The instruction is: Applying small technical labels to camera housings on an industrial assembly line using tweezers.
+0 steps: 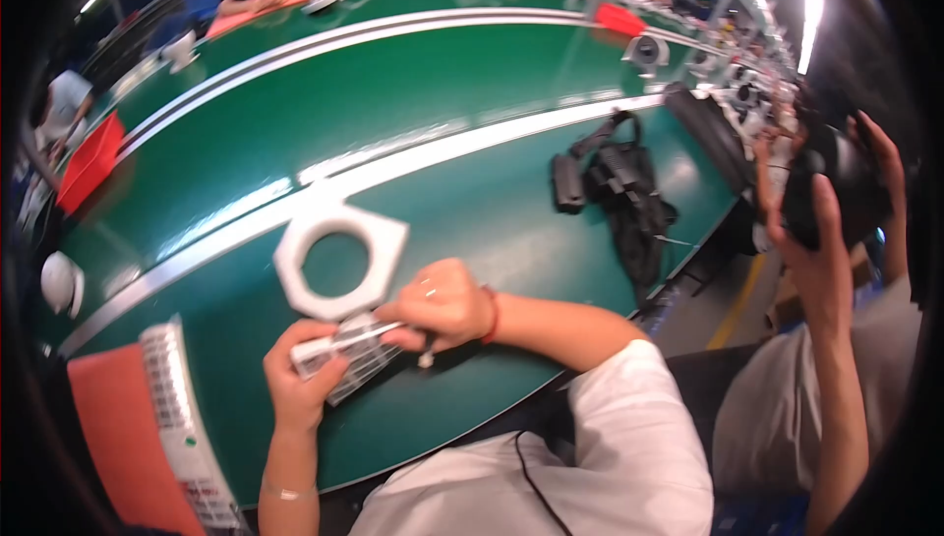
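At the far left of the green workbench (472,123), an orange-red tray (118,428) is seen with a long white strip of small parts (182,408) lying along its edge. Next, the left hand (295,384) is curled around one end of a small flat pack of ribbed, silvery-white pieces (349,351), fingers pressed together on it. Just behind the pack, touching the bench, lies a white hexagonal ring (339,259) with a round hole. The right hand (442,305) is closed, pinching the pack's other end. The pack is judged light, thin and somewhat flexible, best held by its short ends. Further right, a black strap bundle (619,192) lies well apart, and another person's hand (836,231) is raised at the edge.
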Motion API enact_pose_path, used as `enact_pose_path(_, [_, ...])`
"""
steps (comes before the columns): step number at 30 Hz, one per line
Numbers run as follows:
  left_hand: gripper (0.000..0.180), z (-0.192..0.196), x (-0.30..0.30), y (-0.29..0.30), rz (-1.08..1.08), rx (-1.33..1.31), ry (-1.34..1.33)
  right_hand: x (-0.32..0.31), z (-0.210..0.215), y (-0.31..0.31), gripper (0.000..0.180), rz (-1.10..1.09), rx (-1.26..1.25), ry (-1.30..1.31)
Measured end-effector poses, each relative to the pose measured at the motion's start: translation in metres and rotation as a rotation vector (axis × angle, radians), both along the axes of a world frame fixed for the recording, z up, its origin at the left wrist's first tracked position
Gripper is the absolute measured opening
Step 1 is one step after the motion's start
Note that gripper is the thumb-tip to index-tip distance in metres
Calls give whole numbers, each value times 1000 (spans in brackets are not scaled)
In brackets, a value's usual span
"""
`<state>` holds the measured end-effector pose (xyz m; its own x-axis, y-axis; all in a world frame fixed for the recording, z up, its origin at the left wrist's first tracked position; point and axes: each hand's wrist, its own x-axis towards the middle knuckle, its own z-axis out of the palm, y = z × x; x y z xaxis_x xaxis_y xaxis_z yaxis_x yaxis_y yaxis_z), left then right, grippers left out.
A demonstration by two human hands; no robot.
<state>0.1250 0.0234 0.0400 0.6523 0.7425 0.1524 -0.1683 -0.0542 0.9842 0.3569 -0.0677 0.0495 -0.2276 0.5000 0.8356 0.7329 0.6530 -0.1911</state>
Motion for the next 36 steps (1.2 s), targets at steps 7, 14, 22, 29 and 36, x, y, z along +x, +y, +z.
enact_pose_path(7, [28,1,3,-4,-7,-41,41,-1,-3,-1,16,10,-7,21])
enact_pose_path(14, [10,5,2,-8,61,15,106,-5,-5,-2,13,1,-38,-1])
enact_pose_path(22, [10,29,-9,3,-35,57,184,-31,8,-20,28,-199,-257,-18])
enact_pose_path(29, [13,42,-18,14,-111,124,213,-62,13,-102,28,-471,-581,-47])
enact_pose_path(36, [20,18,2,14,-41,500,325,-18,-10,-146,22,-995,-755,264])
